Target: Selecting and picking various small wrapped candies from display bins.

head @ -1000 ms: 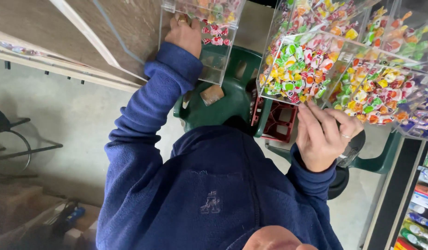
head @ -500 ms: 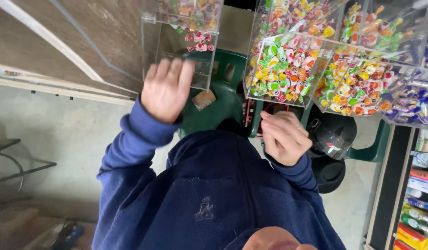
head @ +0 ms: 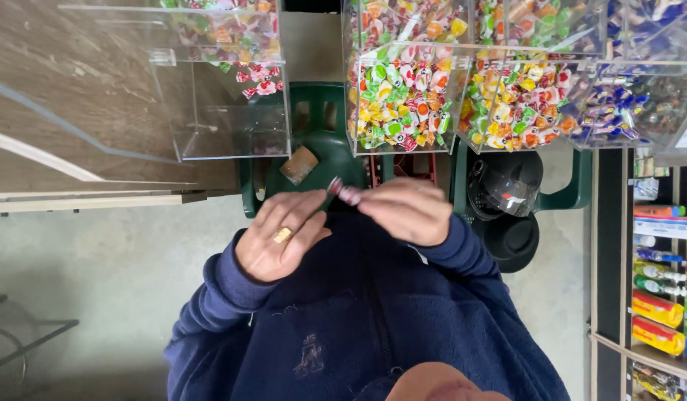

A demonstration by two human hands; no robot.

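A small wrapped candy (head: pixel 345 191), pink and white, is held in front of my chest between both hands. My left hand (head: pixel 280 234), with a gold ring on one finger, pinches its left end. My right hand (head: pixel 406 212) grips the right end with curled fingers. Both arms are in dark blue fleece sleeves. Above the hands hang clear plastic bins: a nearly empty one with a few pink candies (head: pixel 224 96) at the left and a full one of mixed coloured candies (head: pixel 403 96) in the middle.
More clear bins of orange (head: pixel 514 104) and blue candies (head: pixel 618 104) are at the right. A green plastic chair (head: pixel 321 148) and a black helmet (head: pixel 506 186) stand below. A wooden counter (head: pixel 76 111) is left, and a shelf of packaged goods (head: pixel 655 297) is right.
My left hand came down out of the left bin and my right hand drew back from the middle bin. They met at my chest with a candy between them.
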